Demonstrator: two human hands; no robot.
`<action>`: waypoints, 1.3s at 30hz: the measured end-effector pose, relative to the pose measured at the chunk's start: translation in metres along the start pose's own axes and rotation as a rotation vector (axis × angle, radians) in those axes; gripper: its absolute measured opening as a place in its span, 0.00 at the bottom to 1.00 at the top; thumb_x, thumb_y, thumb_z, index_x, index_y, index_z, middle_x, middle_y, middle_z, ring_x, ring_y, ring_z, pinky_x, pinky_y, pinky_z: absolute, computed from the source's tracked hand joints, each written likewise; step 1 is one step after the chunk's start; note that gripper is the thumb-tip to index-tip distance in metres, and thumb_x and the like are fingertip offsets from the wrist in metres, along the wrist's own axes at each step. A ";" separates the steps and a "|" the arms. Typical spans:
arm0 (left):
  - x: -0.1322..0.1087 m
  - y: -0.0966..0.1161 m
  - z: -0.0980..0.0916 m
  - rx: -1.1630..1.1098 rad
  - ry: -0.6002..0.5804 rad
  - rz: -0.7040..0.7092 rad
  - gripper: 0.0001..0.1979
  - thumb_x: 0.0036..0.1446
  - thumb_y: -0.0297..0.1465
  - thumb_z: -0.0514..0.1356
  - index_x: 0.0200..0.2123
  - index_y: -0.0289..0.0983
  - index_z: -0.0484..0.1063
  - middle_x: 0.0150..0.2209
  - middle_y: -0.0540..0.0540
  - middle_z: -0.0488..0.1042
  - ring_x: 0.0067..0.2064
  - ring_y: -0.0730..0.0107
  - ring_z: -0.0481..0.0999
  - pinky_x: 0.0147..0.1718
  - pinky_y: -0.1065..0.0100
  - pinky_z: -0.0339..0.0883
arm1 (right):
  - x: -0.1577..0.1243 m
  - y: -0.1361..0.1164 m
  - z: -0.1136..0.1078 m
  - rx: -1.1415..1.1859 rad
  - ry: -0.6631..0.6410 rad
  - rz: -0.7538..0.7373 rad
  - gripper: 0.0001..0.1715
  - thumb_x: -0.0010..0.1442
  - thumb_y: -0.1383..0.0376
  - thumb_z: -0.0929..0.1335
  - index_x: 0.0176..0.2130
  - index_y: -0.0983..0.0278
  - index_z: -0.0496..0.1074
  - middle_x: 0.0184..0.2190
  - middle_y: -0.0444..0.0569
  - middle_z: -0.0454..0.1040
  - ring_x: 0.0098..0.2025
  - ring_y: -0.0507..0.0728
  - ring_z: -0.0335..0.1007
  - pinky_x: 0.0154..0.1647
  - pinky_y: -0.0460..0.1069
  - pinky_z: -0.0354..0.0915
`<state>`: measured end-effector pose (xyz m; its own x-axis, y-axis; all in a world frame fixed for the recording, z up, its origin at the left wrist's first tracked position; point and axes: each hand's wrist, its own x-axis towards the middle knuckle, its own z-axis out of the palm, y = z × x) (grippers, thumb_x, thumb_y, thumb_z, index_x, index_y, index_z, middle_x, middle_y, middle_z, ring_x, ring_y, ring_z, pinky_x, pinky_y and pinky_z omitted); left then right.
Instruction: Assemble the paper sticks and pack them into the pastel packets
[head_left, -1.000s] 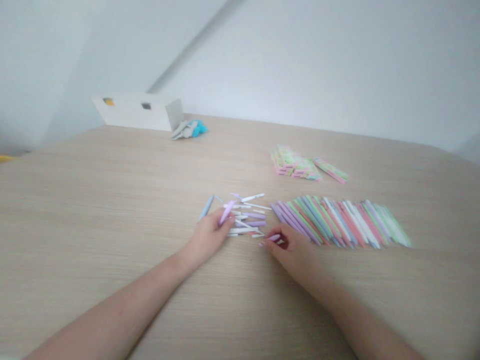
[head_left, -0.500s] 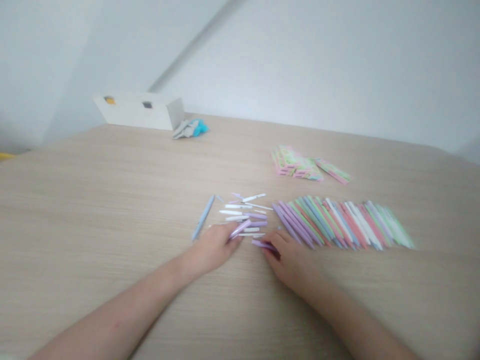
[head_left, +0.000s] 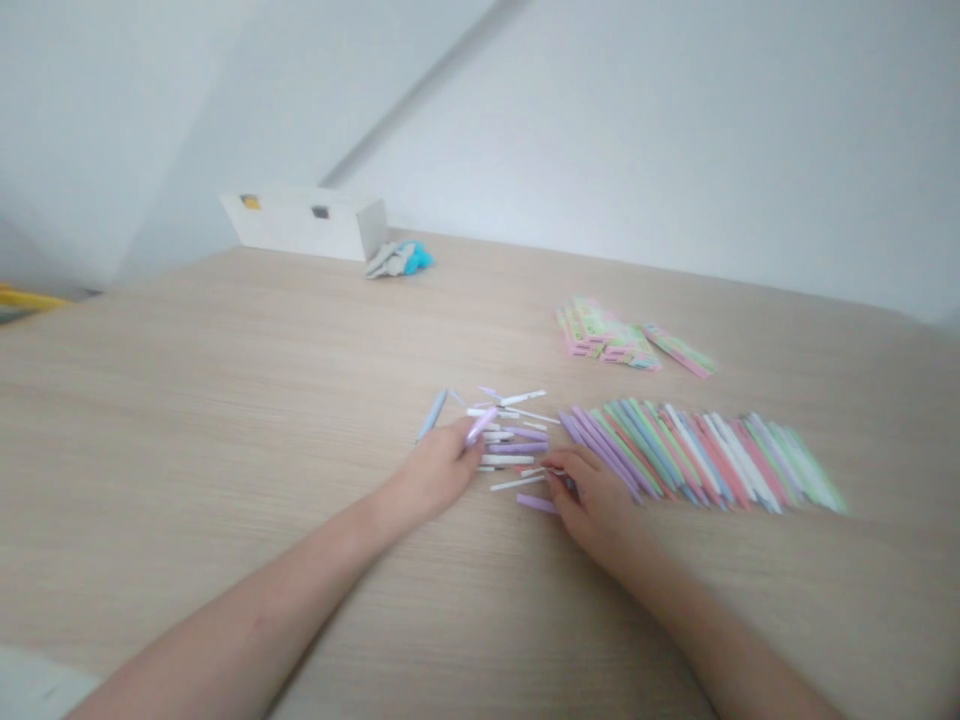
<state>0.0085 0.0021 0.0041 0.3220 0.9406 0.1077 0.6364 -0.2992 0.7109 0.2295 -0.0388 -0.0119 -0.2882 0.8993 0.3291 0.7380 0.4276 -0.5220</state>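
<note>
Parts [head_left: 519,448] are lying loose on the counter [head_left: 187,420], between and beyond the left hand [head_left: 439,462] and the right hand [head_left: 596,500]; the left fingers are pinching a purple tube [head_left: 481,426] at their edge, while the right fingers are bunching beside a white rod [head_left: 517,482], whether gripping anything I cannot tell. Because the parts are crowding together, picking one could be dragging neighbours along; because the right hand is sitting near the pens [head_left: 675,450], a sideways brush could be skewing their row.
</note>
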 end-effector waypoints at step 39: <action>0.000 0.014 0.009 -1.022 -0.090 -0.408 0.15 0.56 0.41 0.57 0.25 0.38 0.59 0.15 0.60 0.49 0.13 0.84 0.44 0.09 0.79 0.39 | -0.011 -0.026 0.006 0.067 -0.003 -0.155 0.08 0.60 0.66 0.64 0.42 0.61 0.62 0.39 0.52 0.69 0.43 0.58 0.66 0.44 0.54 0.65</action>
<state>0.0235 -0.0037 0.0083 0.2960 0.9108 -0.2877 -0.1591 0.3440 0.9254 0.2101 -0.0594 -0.0067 -0.3972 0.8222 0.4077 0.6423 0.5663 -0.5165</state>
